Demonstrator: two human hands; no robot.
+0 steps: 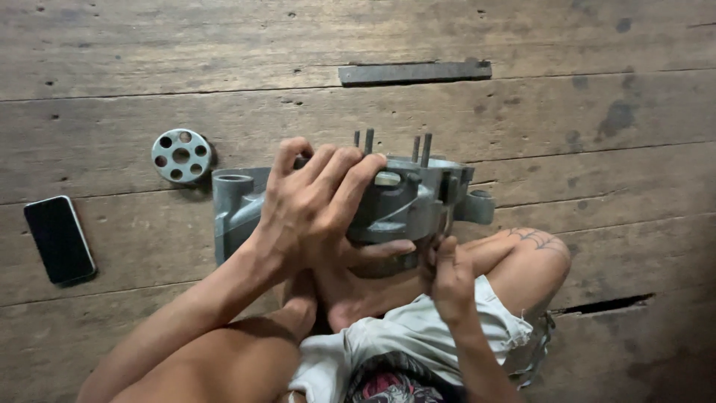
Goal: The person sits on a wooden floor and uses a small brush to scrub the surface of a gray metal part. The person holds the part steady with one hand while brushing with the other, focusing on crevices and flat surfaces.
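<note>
Seen from above, seated on a floor of worn wooden planks (522,119), knees drawn up at six o'clock. Left hand (317,205) draped over the top of a grey metal engine casing (403,201), fingers (350,175) spread and curled down over its upper edge, thumb stretched along the lower rim toward three o'clock. Right hand (447,272) tucked at the casing's five o'clock corner, fingers drawn together and pressed against the underside; impossible to tell whether anything small is pinched there. Casing at the centre of the view, propped against the feet and legs, tilted, with four thin threaded studs (425,149) standing out of its far face toward twelve o'clock, a round tubular boss at nine o'clock and a rounded lug at three o'clock. At ten o'clock from the casing, just beside its corner, a round grey metal disc (181,155) with a ring of holes, flat on the planks. Further out at nine o'clock, well apart, a dark phone (60,239) lying screen up. At twelve o'clock, apart from the studs, a flat grey metal bar (415,72) lying along a plank seam. At four o'clock, a dark slot-shaped gap (604,304) in the flooring beside the bent, tattooed leg (533,254).
</note>
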